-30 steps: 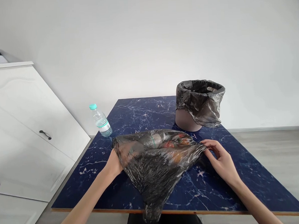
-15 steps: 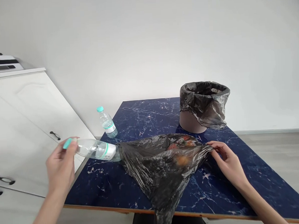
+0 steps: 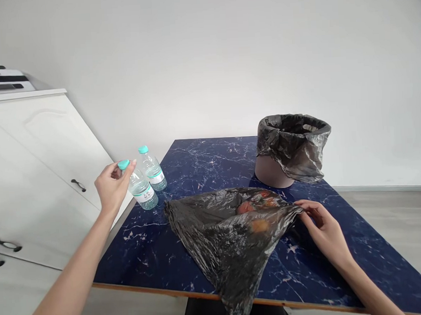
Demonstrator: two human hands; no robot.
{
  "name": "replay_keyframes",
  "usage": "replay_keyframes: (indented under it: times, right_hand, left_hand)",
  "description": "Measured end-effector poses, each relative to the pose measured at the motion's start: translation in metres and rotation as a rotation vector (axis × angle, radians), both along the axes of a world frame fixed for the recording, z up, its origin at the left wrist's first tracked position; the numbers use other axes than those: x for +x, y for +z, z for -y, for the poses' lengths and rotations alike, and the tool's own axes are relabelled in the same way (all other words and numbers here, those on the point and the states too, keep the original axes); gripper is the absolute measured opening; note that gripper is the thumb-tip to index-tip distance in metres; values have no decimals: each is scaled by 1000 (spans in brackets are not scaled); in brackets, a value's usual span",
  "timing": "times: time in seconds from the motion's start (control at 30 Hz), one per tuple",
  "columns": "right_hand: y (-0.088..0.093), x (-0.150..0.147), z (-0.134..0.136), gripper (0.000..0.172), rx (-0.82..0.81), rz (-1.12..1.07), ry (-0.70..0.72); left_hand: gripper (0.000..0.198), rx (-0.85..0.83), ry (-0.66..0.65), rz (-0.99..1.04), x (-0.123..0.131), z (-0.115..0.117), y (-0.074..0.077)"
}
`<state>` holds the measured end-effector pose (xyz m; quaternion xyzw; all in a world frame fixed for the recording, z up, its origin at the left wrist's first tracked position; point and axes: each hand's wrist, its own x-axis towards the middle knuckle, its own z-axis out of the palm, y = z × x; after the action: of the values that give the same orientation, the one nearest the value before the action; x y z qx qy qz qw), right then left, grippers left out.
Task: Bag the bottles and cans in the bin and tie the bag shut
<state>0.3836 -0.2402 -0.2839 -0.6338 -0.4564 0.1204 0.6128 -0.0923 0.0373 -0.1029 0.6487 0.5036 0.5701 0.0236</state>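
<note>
Upright at the table's left edge is a clear plastic bottle (image 3: pixel 144 195) with a teal cap; my left hand (image 3: pixel 113 183) grips it near the cap. Just behind it stands a second, similar bottle (image 3: pixel 155 173). A black plastic bag (image 3: pixel 232 236) lies spread over the middle of the table, its lower end hanging past the front edge. Through its opening show red and orange items (image 3: pixel 246 207) that I cannot identify. My right hand (image 3: pixel 322 229) pinches the bag's right corner between thumb and fingers.
A bin (image 3: pixel 273 171) lined with another black bag stands at the back right of the dark blue marbled table (image 3: pixel 210 162). White cabinets (image 3: pixel 55 151) with black handles adjoin the left side. A black seat (image 3: pixel 204 313) shows under the front edge.
My left hand has moved the bottle away from the bag's left side, turning it from lying sideways to upright beside the other bottle. My right hand keeps its hold on the bag.
</note>
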Motion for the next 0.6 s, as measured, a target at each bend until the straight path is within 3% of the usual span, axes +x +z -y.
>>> replay_keyframes:
  times: [0.1,0.23,0.5,0.6]
  right_hand:
    - [1,-1,-1,26,2,-11,1]
    - [2,-1,-2,25,14,-36,17]
    - [10,-2,3,29,61,-193,158]
    - [13,-1,4,32,86,-177,129]
  left_hand:
    - [47,20,4,-59,3,-2,1]
    - [57,30,-4,-153,4,15,4]
    - [34,-97,85,-312,-6,34,6]
    - [71,-18,175,-179,-14,50,-4]
